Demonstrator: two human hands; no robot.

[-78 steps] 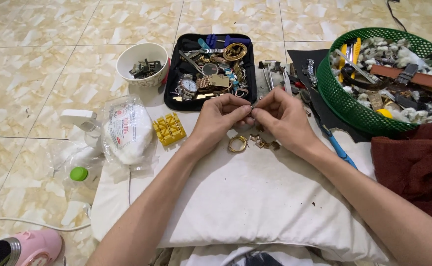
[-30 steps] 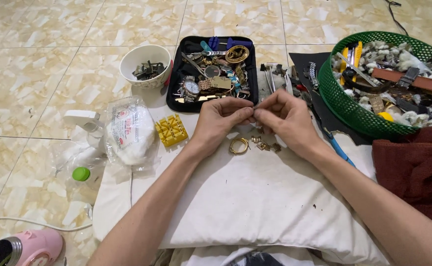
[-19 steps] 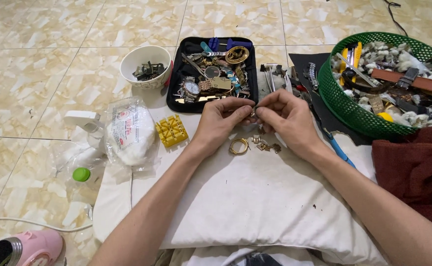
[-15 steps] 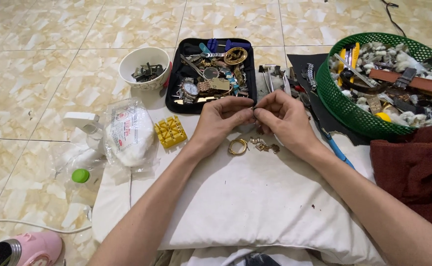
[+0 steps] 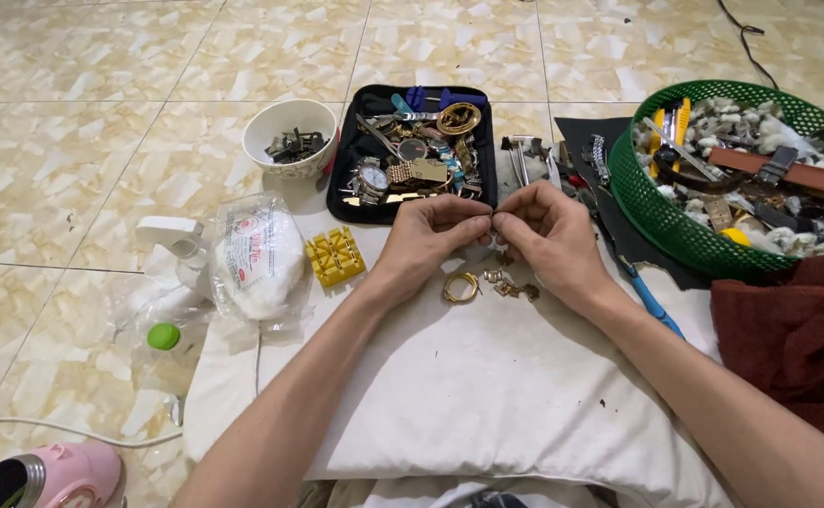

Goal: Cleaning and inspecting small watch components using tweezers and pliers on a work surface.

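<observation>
Left hand [image 5: 428, 233]: pinches a tiny metal piece [image 5: 493, 220] at the fingertips.
Right hand [image 5: 546, 230]: pinches the same piece, fingertips meeting.
Gold links [image 5: 511, 285]: lie on pillow [image 5: 487, 395] just below, nearer the right hand.

Both hands meet over a white pillow [image 5: 487, 395], fingertips pinched together on sth tiny, too small to tell. Left hand [image 5: 431, 235] & right hand [image 5: 548, 235] touch at the fingertips. Just below them on the pillow: a gold ring-shaped piece [image 5: 461, 287] & small gold links [image 5: 511, 285]. Left of the hands: yellow block [image 5: 335, 256], plastic bag w/ white stuff [image 5: 257, 259]. Beyond: white bowl [image 5: 290, 139] w/ dark bits, black tray [image 5: 356, 179] of watches & parts. Right: green basket [image 5: 652, 212] full of straps etc., dark red cloth [image 5: 788, 339] near it. Bottom left: pink device [image 5: 50, 475] on the tile floor.
</observation>
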